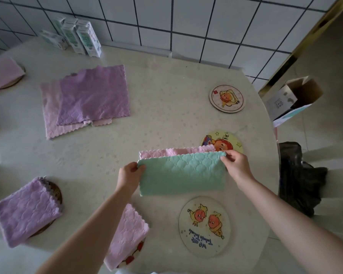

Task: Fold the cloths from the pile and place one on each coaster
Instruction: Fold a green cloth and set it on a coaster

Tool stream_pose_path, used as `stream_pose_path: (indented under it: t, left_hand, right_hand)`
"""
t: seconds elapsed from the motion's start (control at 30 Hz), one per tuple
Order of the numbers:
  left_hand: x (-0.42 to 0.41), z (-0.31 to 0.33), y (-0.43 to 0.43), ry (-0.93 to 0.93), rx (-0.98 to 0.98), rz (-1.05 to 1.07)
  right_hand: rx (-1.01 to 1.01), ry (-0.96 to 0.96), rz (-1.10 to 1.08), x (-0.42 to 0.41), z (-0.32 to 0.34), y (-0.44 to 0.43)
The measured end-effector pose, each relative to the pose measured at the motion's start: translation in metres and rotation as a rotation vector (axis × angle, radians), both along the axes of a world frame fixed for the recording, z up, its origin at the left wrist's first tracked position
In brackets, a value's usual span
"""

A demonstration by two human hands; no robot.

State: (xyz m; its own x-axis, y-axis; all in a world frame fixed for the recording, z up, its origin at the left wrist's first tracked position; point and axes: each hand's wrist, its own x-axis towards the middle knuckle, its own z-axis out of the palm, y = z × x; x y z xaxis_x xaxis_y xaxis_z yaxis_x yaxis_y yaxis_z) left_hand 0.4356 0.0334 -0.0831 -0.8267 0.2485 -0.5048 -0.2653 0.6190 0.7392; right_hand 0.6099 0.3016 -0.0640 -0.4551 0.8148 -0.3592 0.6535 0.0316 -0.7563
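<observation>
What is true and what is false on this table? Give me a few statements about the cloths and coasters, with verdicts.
1. Both hands hold one green cloth by its upper corners. True: the left hand and the right hand each pinch a corner.
2. The pile has a green cloth on top. False: a purple cloth lies on top, over a pink cloth.
3. The coaster with two cartoon figures is bare. True.
4. The folded purple cloth lies straight on the table. False: it rests on a dark coaster.
</observation>
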Motion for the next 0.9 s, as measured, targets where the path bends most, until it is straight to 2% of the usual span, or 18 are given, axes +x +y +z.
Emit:
stream_pose_path:
  t: [0.2,0.5,0.9]
  left_hand:
    - [-0.017,-0.011,0.012,-0.029,0.005,0.04]
    - [-0.022,-0.019,0.019,0.179,-0.122,-0.06]
    - [-0.025,-0.017,0.028,0.167,-0.218,-0.021]
  right_hand:
    - [-0.036,-0.028,0.008,-0.025,-0.013,0.017]
    - [0.043,-0.099,0.037,-0.034,-0.031,0.026]
    - [0.108,-0.216,0.075,-0.044,-0.041,0.036]
